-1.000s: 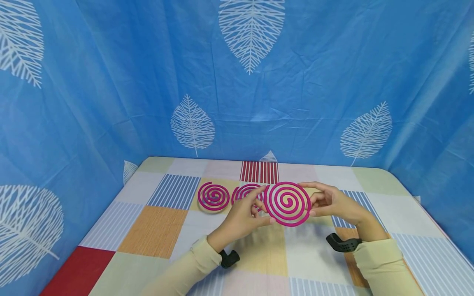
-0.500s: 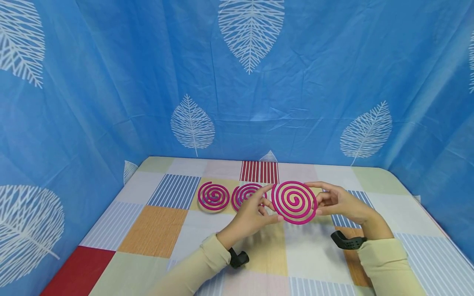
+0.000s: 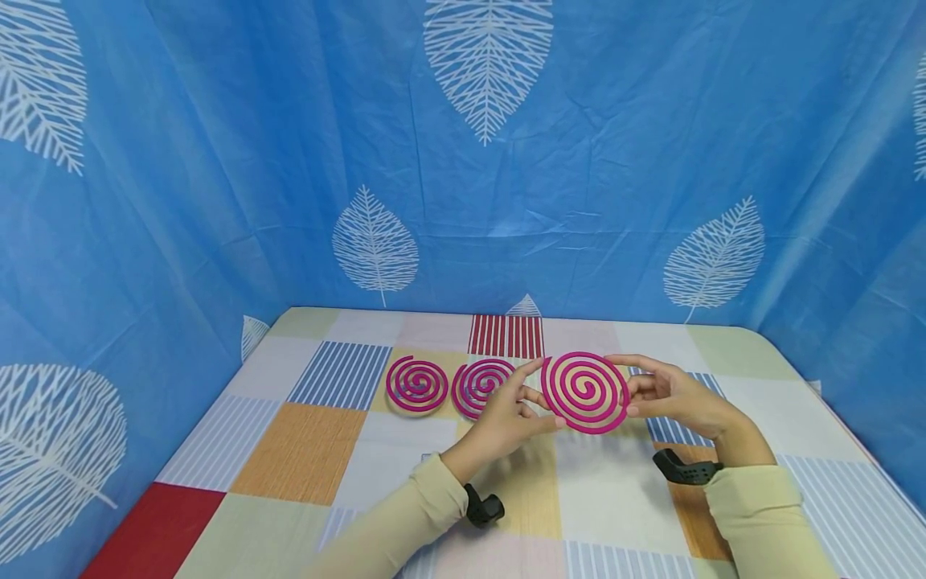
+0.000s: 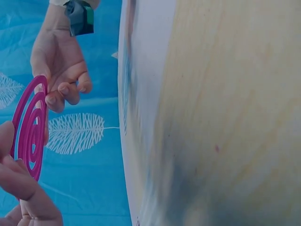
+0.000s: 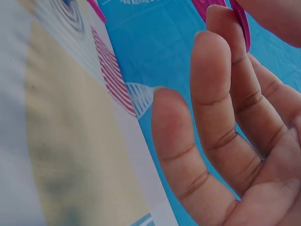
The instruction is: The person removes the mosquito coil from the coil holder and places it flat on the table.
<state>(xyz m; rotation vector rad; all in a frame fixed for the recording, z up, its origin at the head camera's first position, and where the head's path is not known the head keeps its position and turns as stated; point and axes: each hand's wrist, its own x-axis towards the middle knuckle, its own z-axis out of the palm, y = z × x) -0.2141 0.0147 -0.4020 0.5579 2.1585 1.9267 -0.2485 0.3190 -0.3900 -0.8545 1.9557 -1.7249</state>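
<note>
The left hand (image 3: 499, 424) and right hand (image 3: 682, 402) pinch opposite edges of a flat, magenta spiral coil (image 3: 587, 393) above the patchwork tablecloth (image 3: 615, 500). In the head view its face shows, broadest from hand to hand, outer end pointing up-left.

One spiral (image 3: 587, 391) is held above the table (image 3: 615, 498) between the left hand (image 3: 506, 414) and the right hand (image 3: 680, 400). To its left, a second spiral (image 3: 488, 383), partly hidden behind the left hand, and, farther left, a third spiral (image 3: 418, 384) are set on the table. The table is backed and flanked by a curtain (image 3: 579, 177).
</note>
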